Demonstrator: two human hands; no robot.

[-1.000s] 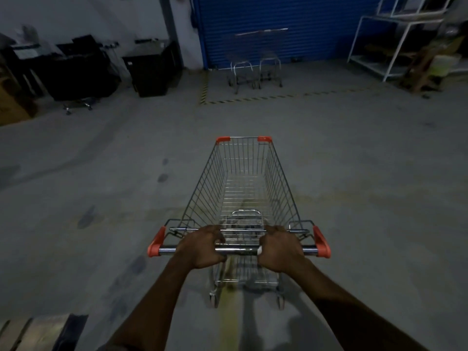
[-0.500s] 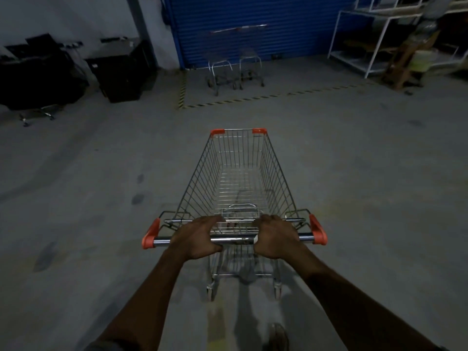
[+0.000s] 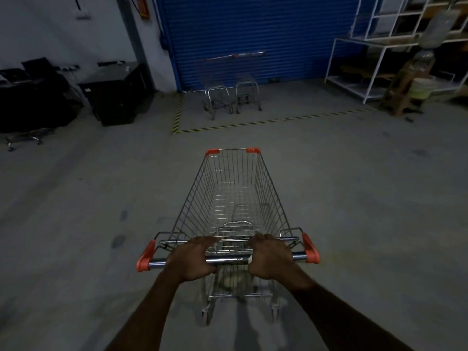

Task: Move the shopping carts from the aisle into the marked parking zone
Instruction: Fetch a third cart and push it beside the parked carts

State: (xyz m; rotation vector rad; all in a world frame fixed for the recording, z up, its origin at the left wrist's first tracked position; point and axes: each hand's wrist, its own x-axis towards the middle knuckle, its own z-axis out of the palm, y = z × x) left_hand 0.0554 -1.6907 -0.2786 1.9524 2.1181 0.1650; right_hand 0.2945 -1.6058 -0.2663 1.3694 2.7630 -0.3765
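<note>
Head view: cart [image 3: 268, 193] sits centre frame, long axis running straight up the frame, nose toward the upper middle. Bar [image 3: 228, 260] lies crosswise at its near end. Left hand [image 3: 191, 259] and right hand [image 3: 269, 257] both grip it, fingers curled over the top, one either side of the bar's middle. Neither hand is nearer; both sit square behind the basket.

Zone is marked by striped tape [image 3: 253, 122] across the floor above the cart's nose, with a corner left of centre and a leg running up toward the blue shutter [image 3: 253, 29]. The cart is short of the tape, well apart from it.

Two parked carts [image 3: 231, 97] stand inside the zone, side by side near the shutter, almost dead ahead. Judgement: a straight push runs at them, so the line wants a slight swing to the right, where floor inside the tape shows.

Black cabinet [image 3: 119, 97] stands upper left, outside the tape. White rack [image 3: 354, 62] stands upper right, beyond the tape's far end.
</note>
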